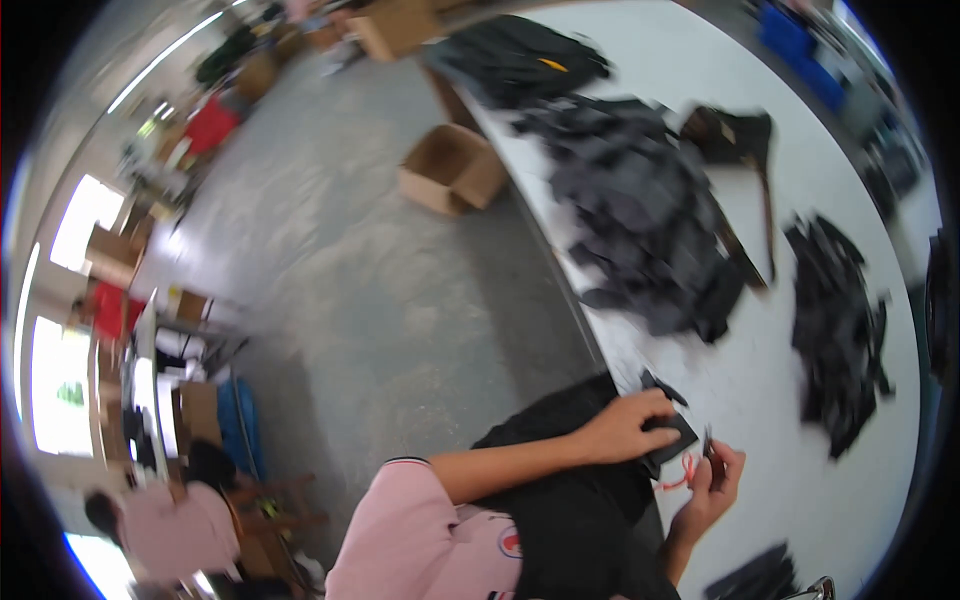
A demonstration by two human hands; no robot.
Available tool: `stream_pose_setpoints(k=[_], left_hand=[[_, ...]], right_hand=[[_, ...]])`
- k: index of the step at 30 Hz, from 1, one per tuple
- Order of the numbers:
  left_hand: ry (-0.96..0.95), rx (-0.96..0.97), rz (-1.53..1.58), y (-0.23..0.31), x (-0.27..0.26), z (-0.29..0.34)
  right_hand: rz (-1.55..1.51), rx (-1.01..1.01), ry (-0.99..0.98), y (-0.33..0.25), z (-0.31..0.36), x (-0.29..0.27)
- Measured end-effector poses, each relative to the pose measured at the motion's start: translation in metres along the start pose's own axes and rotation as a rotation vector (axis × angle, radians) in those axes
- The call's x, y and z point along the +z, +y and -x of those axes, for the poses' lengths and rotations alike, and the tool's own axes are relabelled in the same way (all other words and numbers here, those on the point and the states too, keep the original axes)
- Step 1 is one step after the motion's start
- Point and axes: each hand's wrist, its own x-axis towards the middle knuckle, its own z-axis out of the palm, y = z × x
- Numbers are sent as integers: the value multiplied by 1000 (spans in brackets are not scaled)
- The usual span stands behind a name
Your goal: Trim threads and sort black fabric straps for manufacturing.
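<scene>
Near the table's front edge, my left hand (632,428) is closed on a small black fabric piece (676,436), its thumb and fingers pressing on it. Beside it, my right hand (714,486) wraps round a pair of small thread snips (708,442); their dark pointed tip sticks up past the fingers, close to the fabric's edge. A red cord (678,474) is looped by the right fingers. Whether the snips' blades are apart is too blurred to tell. Another dark scrap (662,386) lies just beyond my left hand.
A large heap of dark fabric pieces (640,200) covers the table's middle, with a smaller pile (835,330) to its right. A brown bag with a strap (730,138) and a black bundle (520,62) lie farther off. An open cardboard box (452,172) stands beside the white table (640,30).
</scene>
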Motion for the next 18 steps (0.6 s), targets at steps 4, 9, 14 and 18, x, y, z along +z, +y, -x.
stream_pose_setpoints(k=[4,9,14,18], left_hand=[[98,-211,206,-15,-7,17],[222,-344,443,-6,-5,35],[266,-328,454,-1,-3,40],[277,-278,433,8,8,45]], right_hand=[[-99,137,-325,-1,-3,6],[91,-270,-551,16,-7,36],[91,-276,-510,19,-16,41],[43,-297,-384,27,-11,41]])
